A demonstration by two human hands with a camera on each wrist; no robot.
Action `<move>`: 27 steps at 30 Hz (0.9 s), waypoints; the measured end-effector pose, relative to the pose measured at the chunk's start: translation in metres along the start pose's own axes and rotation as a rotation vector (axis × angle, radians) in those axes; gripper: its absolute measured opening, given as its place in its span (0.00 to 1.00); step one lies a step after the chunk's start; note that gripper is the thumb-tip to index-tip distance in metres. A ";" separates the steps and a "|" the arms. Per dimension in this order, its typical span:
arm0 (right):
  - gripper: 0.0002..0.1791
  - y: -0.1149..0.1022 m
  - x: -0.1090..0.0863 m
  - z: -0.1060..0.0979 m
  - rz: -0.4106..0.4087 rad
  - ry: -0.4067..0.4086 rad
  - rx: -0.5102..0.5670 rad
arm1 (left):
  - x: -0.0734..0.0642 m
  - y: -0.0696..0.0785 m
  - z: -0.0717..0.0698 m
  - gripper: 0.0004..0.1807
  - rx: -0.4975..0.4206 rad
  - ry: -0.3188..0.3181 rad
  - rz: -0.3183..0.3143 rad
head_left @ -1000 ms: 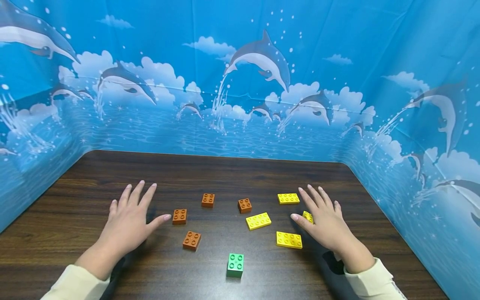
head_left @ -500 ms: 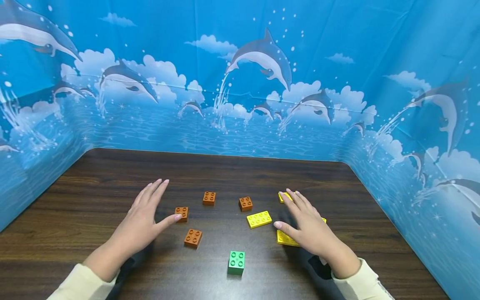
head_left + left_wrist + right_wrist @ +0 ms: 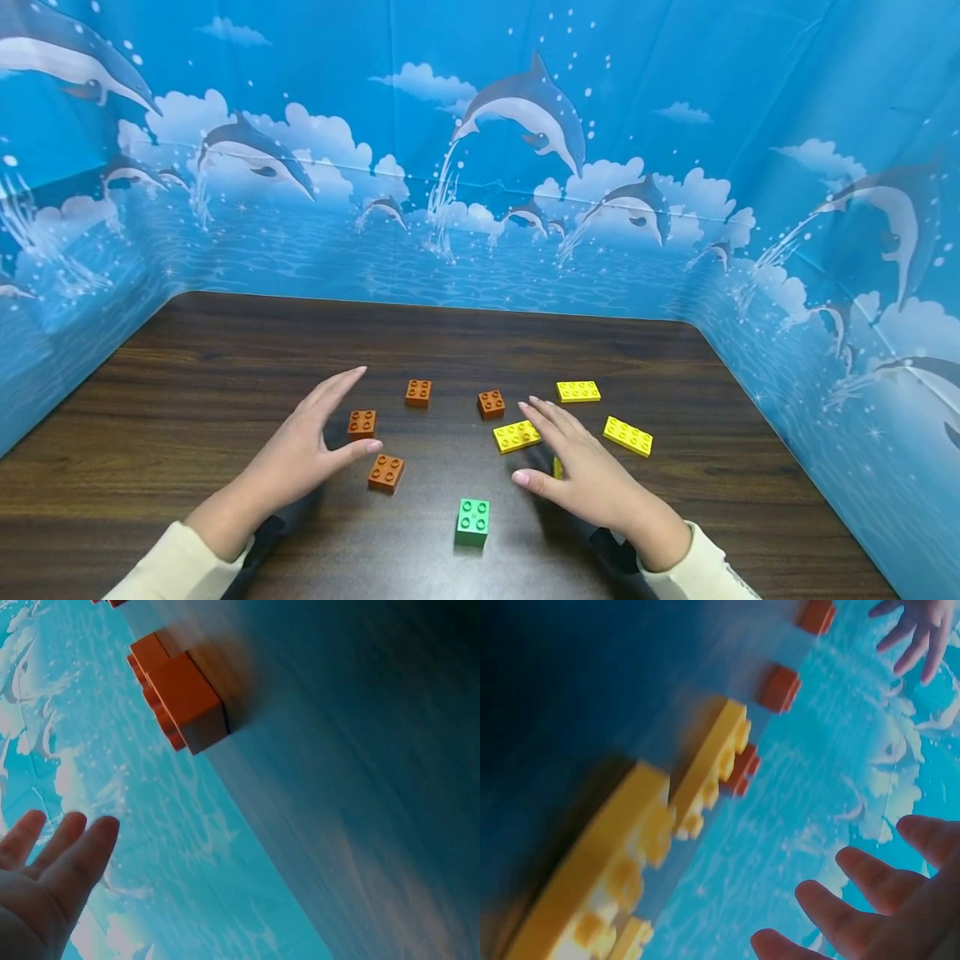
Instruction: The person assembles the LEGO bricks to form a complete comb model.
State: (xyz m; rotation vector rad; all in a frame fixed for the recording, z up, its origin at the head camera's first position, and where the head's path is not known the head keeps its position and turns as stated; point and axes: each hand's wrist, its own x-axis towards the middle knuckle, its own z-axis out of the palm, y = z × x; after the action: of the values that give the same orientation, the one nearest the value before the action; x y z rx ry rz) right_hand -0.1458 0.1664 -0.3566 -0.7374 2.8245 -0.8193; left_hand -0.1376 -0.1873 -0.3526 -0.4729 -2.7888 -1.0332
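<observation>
My left hand hovers with fingers extended and thumb apart, left of two orange-brown toy bricks, one beside the gap between thumb and fingers and one just past the thumb tip. Nothing is in it. My right hand, also spread and holding nothing, is above the yellow bricks. It mostly hides one yellow brick, while its fingertips overlap another yellow brick. In the right wrist view, a yellow brick looms close, away from the fingers. A green brick stands between the hands, nearer the front.
Farther back on the dark wooden table are two more orange-brown bricks, one left and one right. Two yellow bricks lie to the right, one far and one nearer. A dolphin-print curtain surrounds the table's back and sides.
Both hands have moved inward over the table, the left rightward and the right leftward. The right hand has uncovered the two right-hand yellow bricks and now covers a nearer one. The bricks lie still.
</observation>
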 end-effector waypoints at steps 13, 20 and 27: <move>0.44 -0.011 0.005 0.017 -0.040 -0.114 0.099 | 0.005 -0.006 0.008 0.45 -0.158 -0.128 0.027; 0.45 -0.015 0.005 0.023 -0.054 -0.177 0.143 | 0.008 -0.008 0.010 0.43 -0.234 -0.256 -0.007; 0.47 -0.019 0.007 0.026 -0.029 -0.253 0.147 | 0.011 -0.011 0.012 0.42 -0.244 -0.335 -0.033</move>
State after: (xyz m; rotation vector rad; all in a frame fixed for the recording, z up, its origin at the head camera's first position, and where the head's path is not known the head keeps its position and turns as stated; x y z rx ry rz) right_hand -0.1372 0.1366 -0.3683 -0.7991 2.5071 -0.8603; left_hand -0.1522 -0.1847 -0.3659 -0.6896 -2.9736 -1.4311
